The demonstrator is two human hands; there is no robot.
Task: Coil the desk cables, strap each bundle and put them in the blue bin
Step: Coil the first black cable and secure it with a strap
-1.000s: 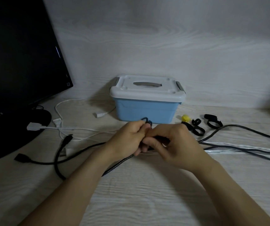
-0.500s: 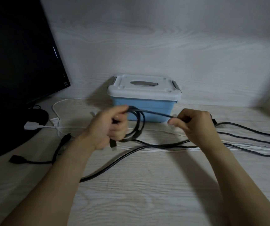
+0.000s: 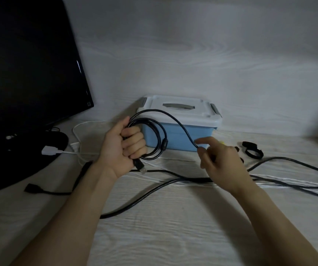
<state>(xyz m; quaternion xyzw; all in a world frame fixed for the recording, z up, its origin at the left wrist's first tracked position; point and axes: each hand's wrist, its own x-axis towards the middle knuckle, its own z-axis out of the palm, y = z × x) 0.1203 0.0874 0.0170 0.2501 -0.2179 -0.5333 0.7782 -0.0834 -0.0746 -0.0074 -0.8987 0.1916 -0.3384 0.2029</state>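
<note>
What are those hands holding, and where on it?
A black cable. The left hand grips its coiled loops near the plug end; the right hand pinches the loose run leading off the coil.

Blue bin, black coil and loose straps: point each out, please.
blue bin (image 3: pixel 175 137), head view, front wall.
black coil (image 3: pixel 163 134), head view, right side of the loop.
loose straps (image 3: pixel 252 150), head view, black ring right of the bin.

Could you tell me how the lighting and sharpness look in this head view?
Head view: dim, greyish light; the monitor is near-black with one thin glare streak; the blue bin casts a soft shadow leftward; wide-angle bending at the edges; the right hand looks slightly soft.
</note>
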